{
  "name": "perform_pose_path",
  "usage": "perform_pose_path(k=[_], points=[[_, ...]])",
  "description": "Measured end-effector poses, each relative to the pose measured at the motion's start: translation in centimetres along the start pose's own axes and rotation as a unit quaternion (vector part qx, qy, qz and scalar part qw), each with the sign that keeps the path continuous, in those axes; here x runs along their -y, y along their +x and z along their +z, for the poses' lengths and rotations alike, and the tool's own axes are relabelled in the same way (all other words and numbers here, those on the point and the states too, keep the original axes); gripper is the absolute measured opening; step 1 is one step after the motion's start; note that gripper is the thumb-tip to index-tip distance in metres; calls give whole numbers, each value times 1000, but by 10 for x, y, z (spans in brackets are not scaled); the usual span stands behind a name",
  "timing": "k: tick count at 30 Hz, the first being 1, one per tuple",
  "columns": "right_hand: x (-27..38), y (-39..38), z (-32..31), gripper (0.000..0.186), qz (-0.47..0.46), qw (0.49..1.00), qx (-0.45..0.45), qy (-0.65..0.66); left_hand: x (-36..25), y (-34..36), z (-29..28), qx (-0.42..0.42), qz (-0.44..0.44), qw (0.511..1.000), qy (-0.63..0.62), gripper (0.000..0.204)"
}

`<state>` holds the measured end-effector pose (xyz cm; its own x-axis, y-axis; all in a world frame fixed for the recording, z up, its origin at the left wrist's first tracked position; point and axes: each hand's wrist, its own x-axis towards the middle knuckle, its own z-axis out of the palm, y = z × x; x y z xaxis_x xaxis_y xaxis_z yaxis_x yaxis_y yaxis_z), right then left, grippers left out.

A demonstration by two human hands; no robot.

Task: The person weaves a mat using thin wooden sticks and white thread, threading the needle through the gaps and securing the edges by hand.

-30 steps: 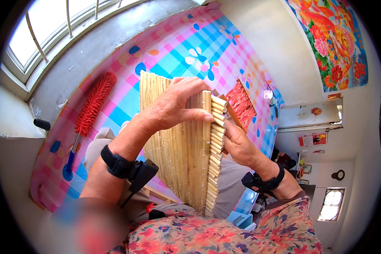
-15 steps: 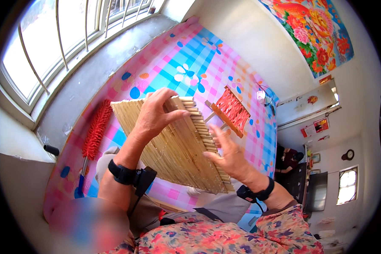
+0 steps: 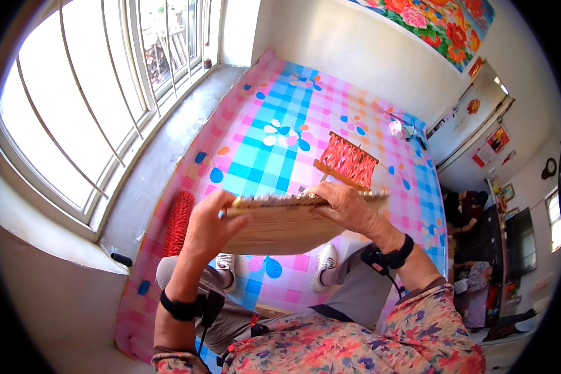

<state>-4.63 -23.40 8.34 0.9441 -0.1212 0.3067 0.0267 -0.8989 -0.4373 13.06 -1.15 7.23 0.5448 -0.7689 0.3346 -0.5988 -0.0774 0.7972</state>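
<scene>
A pale straw-coloured mat of thin slats (image 3: 283, 230), apparently folded, is held level across the middle of my view, above my lap, its ragged top edge toward the far side. My left hand (image 3: 212, 227) grips its left end, thumb along the near face. My right hand (image 3: 346, 210) is closed over the upper edge toward the right. Just beyond it, a small wooden-framed piece with red weaving (image 3: 349, 159) lies on the pink-and-blue checked sheet (image 3: 265, 162), partly hidden by the mat. My shoes show beneath the mat.
A red fluffy duster (image 3: 176, 234) lies along the left edge, beside the windowsill (image 3: 168, 128) and barred window. A small white object with cables (image 3: 396, 129) sits at the back right. Two other people (image 3: 470, 212) are by a dark counter at the far right, below a wall-hung poster and door.
The mat has swung from upright and slanting to level, crosswise and lower. My right hand has moved from its side onto the top edge. The view has shifted toward the window.
</scene>
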Motion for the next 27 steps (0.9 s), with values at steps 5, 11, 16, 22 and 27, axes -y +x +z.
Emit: perform_pose_path(k=[5,11,16,22,27], points=[[2,-14,3,33,-111,993,36,-30,-32,-49,16,86,-47,993,68,36],[-9,-31,30,24,-186,978,57,-67,-58,-50,34,259,-129,905,313,30],[-27,-43,48,27,-181,981,16,-71,-44,-34,52,270,-49,905,325,26],[-27,-53,48,26,-143,981,-38,-127,-43,-12,73,320,7,891,323,26],[4,-67,37,13,-23,974,-206,-86,-29,-17,75,267,-26,930,253,26]])
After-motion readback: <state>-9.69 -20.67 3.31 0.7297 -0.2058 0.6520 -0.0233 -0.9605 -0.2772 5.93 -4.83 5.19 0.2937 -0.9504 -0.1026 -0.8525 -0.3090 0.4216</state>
